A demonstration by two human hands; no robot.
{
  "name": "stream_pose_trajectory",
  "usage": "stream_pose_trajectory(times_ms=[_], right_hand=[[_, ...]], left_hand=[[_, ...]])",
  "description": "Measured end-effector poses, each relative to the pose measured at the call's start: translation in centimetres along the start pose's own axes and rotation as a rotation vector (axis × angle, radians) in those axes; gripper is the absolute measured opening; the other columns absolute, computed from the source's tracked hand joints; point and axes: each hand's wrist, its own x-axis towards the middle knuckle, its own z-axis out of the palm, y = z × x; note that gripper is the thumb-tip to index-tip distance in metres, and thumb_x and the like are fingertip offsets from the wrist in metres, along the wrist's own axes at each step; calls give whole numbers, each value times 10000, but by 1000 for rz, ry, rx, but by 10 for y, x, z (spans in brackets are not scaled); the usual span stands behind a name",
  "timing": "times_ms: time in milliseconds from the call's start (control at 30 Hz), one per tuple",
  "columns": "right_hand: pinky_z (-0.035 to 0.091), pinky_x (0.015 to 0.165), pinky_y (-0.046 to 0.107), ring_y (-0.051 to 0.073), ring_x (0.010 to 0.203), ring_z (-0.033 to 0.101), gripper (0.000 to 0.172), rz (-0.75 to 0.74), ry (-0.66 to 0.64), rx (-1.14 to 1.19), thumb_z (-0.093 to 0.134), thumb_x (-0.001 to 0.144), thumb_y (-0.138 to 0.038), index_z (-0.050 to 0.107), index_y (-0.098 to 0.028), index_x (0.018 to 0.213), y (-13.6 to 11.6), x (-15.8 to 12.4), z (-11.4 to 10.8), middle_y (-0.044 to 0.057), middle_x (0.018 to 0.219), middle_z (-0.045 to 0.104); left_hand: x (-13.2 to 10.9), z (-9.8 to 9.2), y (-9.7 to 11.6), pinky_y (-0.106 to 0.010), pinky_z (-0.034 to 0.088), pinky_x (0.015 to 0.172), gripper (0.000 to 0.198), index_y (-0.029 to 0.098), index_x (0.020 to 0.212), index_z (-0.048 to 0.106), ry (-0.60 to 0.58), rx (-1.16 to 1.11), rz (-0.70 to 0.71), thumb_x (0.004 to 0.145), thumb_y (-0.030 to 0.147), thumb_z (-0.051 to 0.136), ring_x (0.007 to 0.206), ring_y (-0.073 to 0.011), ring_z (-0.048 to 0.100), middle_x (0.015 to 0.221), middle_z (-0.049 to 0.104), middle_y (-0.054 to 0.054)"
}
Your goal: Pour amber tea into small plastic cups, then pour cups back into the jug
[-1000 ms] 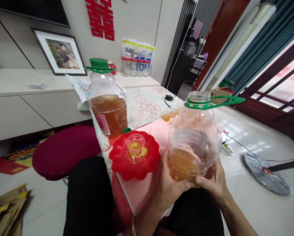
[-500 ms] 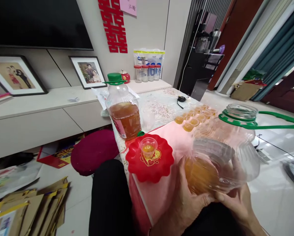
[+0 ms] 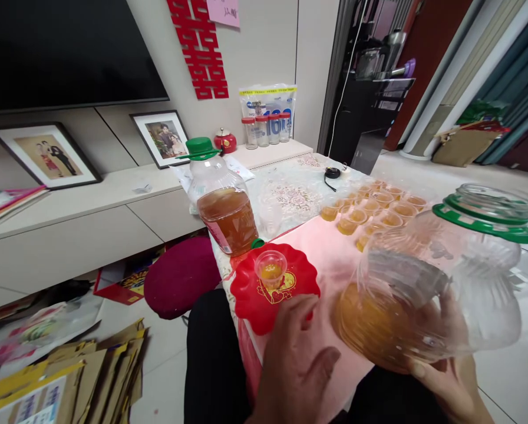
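Note:
My right hand holds a large clear plastic jug low on its side. The jug is tilted, has no cap on its mouth, carries a green handle ring and has some amber liquid in the bottom. Just in front of the red scalloped plate is my left hand, thumb and fingers apart, holding nothing. Its fingertips overlap the plate's near edge; whether they touch it I cannot tell. A small clear plastic cup with a little amber liquid stands on the plate.
Behind the plate stands a green-capped jug partly full of amber liquid. Several filled small cups cluster on the pink-covered table. A black coiled cord lies farther back. Flattened cardboard and a maroon stool are at left.
My left hand has let go of the clear jug and moved left to the red plate. The jug has shifted right in view, now in my right hand alone. The view has turned slightly.

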Motion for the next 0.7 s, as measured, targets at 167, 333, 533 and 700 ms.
stream_pose_trajectory(times_ms=[167, 333, 533, 700], right_hand=[[639, 1018, 624, 483, 1264, 736, 1114, 91, 60, 78, 868, 780, -572, 314, -297, 1707, -5, -4, 5, 176, 1420, 746], [573, 1124, 651, 483, 1347, 685, 994, 133, 91, 45, 831, 808, -635, 427, -281, 1645, -6, -7, 7, 146, 1251, 800], [576, 1122, 676, 498, 1351, 678, 1020, 79, 73, 29, 846, 774, -676, 453, -286, 1631, -4, -4, 8, 132, 1213, 803], [582, 1108, 673, 476, 1245, 741, 960, 139, 62, 42, 803, 815, -697, 474, -294, 1622, -5, -8, 8, 117, 1159, 819]], left_hand=[[33, -49, 3, -333, 657, 1025, 307, 410, 1302, 715, 232, 466, 152, 998, 367, 718, 1184, -161, 735, 1335, 723, 7], [59, -71, -8, -443, 640, 1088, 208, 292, 1188, 780, 287, 710, 265, 1025, 343, 663, 1245, -221, 720, 1361, 672, -73], [73, -80, -16, -411, 658, 997, 180, 251, 1057, 822, 225, 789, 245, 1013, 321, 662, 1208, -250, 737, 1343, 696, -94], [77, -81, -12, -323, 646, 914, 207, 256, 964, 812, 191, 755, 228, 1015, 325, 624, 1120, -212, 749, 1260, 730, -70]])
